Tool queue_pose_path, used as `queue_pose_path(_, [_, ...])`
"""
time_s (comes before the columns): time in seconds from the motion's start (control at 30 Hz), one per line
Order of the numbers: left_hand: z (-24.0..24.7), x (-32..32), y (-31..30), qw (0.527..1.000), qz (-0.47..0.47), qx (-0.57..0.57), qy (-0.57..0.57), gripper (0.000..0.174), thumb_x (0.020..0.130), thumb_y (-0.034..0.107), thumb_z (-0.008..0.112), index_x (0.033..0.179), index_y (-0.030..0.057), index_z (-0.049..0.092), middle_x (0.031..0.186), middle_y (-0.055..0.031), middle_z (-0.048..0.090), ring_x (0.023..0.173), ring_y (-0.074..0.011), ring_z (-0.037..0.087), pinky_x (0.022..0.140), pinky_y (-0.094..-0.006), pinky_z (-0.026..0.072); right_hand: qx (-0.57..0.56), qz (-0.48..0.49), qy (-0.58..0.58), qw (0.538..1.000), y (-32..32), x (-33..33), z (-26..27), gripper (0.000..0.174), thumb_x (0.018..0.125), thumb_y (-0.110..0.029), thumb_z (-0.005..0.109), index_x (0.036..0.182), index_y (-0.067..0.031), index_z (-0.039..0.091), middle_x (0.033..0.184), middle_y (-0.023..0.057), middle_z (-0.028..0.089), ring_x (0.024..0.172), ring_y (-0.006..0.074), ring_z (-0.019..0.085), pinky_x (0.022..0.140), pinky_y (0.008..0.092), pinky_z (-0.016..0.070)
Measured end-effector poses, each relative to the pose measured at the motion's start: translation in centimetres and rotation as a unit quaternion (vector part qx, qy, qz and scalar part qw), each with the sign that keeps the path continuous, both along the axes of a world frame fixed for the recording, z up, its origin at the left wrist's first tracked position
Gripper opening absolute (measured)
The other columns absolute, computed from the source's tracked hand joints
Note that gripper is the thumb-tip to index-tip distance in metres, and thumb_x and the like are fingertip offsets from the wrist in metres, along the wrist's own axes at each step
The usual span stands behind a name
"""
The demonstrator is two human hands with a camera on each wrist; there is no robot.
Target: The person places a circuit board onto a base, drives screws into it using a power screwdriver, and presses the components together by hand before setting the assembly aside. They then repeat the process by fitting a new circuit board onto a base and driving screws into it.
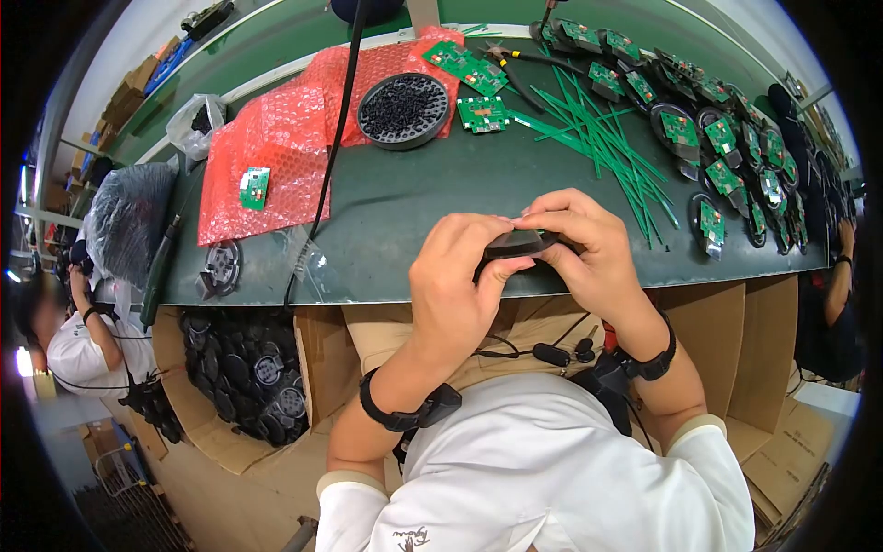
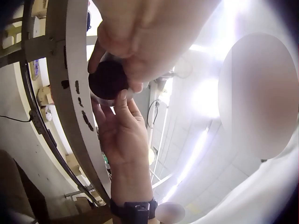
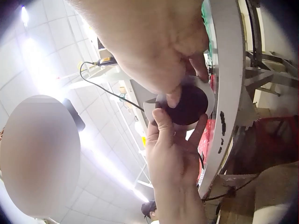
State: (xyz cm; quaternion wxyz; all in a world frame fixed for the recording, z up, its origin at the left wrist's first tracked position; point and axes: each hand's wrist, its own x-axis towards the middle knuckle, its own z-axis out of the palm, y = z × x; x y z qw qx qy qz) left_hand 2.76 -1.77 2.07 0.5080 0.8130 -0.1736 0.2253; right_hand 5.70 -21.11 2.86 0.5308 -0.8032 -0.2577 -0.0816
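A round black plastic housing [image 1: 517, 245] is held up over the table's front edge, between both hands. My left hand [image 1: 457, 269] grips its left side, thumb below and fingers on top. On the opposite side my right hand [image 1: 593, 247] pinches the rim, its fingertips meeting the left ones along the upper edge. A sliver of green shows at the top beside the right fingers. From below, in the left wrist view, the housing [image 2: 108, 80] appears as a dark disc with thumbs at its rim. The right wrist view shows the same dark underside [image 3: 187, 105]; its upper face is mostly hidden.
Many black housings with green circuit boards [image 1: 711, 224] crowd the table's right side, near green strips [image 1: 589, 129] and cutters [image 1: 515, 74]. Red bubble wrap [image 1: 285, 120], a bowl of small black parts [image 1: 402, 143] and a screwdriver [image 1: 161, 267] lie left. A carton [image 1: 221, 451] holds black housings.
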Motion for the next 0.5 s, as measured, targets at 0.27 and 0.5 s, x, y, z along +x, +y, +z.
queue_pose_path(0.27, [0.02,-0.46,-0.08,0.995,-0.002,-0.077,0.057,0.029,0.084,0.004,0.082,0.113,0.0015,0.075,0.104,-0.0129,0.071,0.092,-0.0236,0.072,0.08,-0.0327,0.0582,-0.004,-0.02,-0.026,0.999,0.22,-0.23,-0.29,0.03,0.079,0.004,0.078,0.108,-0.0044,0.079,0.106,0.0118,0.074,0.09,0.0257,0.073,0.078,0.0343,0.0581])
queue_pose_path(0.5, [-0.05,-0.59,-0.11,0.988,-0.014,-0.129,0.083,0.03,0.082,0.005,0.084,0.111,0.0039,0.077,0.1,-0.0116,0.072,0.089,-0.0234,0.072,0.079,-0.0337,0.0582,-0.015,-0.018,-0.058,0.998,-0.05,-0.06,-0.16,0.03,0.077,0.004,0.08,0.106,-0.0051,0.079,0.104,0.0131,0.075,0.087,0.0279,0.074,0.075,0.0343,0.059])
